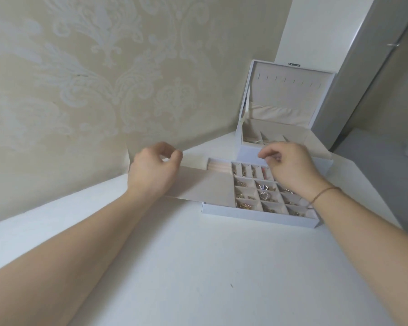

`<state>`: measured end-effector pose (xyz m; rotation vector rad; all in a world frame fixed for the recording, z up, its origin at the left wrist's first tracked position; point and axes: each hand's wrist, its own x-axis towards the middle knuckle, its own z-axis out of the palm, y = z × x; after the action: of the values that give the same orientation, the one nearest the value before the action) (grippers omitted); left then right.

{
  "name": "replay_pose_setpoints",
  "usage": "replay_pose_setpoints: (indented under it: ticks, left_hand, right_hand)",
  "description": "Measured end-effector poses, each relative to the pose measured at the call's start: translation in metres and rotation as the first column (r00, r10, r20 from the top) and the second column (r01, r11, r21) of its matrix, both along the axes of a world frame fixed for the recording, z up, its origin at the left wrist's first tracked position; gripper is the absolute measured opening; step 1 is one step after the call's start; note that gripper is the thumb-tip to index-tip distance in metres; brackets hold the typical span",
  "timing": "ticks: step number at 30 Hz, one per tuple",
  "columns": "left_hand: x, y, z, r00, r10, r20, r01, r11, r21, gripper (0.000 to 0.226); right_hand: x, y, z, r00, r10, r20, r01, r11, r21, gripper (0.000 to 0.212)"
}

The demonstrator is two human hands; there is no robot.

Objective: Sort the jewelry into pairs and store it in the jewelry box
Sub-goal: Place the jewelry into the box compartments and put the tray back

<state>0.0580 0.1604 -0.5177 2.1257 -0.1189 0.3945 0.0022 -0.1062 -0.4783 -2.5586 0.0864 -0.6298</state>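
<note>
A white jewelry tray (257,214) with many small beige compartments lies on the white table. Gold and silver pieces sit in several compartments, among them a heart pendant (265,196). A flat beige cover panel (205,187) lies slanted over the tray's left part. My left hand (154,169) pinches this panel at its far edge. Over the tray's back row hovers my right hand (290,169), fingers curled with tips together; anything between them is too small to see. The open jewelry box (290,95) stands behind the tray, lid upright.
A patterned beige wall (92,78) runs along the table's far left edge. To the right of the box rises a grey cabinet side (368,67). Bare white tabletop (210,267) stretches between the tray and me.
</note>
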Motion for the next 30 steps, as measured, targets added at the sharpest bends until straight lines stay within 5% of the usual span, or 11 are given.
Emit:
replay_pose_setpoints:
  ticks: [2, 5, 8, 10, 13, 17, 23, 30]
  left_hand:
    - [0.003, -0.002, 0.007, 0.998, -0.025, -0.059, 0.008, 0.964, -0.267, 0.025]
    - [-0.003, -0.005, 0.025, 0.977, -0.202, -0.069, 0.092, 0.689, -0.718, 0.031]
    - [-0.013, -0.014, 0.032, 0.865, -0.495, 0.08, 0.333, 0.447, -0.83, 0.032]
    - [-0.025, -0.025, 0.024, 0.757, -0.645, 0.105, 0.526, 0.507, -0.683, 0.042]
    - [-0.044, -0.036, 0.003, 0.676, -0.736, 0.022, 0.729, 0.664, -0.168, 0.056]
    - [-0.05, -0.045, -0.014, 0.689, -0.722, 0.06, 0.543, 0.57, 0.617, 0.067]
    - [-0.046, -0.049, -0.023, 0.697, -0.713, 0.082, 0.467, 0.537, 0.702, 0.057]
    - [-0.044, -0.052, -0.027, 0.704, -0.705, 0.084, 0.461, 0.543, 0.702, 0.055]
  right_hand:
    - [-0.02, -0.018, -0.004, 0.993, -0.073, 0.095, 0.066, 0.995, 0.077, 0.026]
    - [-0.053, -0.05, -0.022, 0.962, -0.192, 0.192, 0.147, 0.962, 0.229, 0.026]
    - [-0.077, -0.068, -0.041, 0.94, -0.241, 0.241, 0.114, 0.888, 0.445, 0.023]
    - [-0.083, -0.069, -0.049, 0.949, -0.227, 0.218, 0.056, 0.804, 0.592, 0.022]
    - [-0.084, -0.065, -0.056, 0.982, -0.098, 0.161, -0.03, 0.761, 0.648, 0.038]
    - [-0.088, -0.063, -0.058, 0.989, 0.031, 0.145, -0.107, 0.825, 0.555, 0.052]
    - [-0.087, -0.058, -0.058, 0.994, 0.103, 0.03, -0.106, 0.883, 0.458, 0.022]
    - [-0.083, -0.061, -0.063, 0.995, 0.078, -0.069, -0.053, 0.948, 0.312, 0.032]
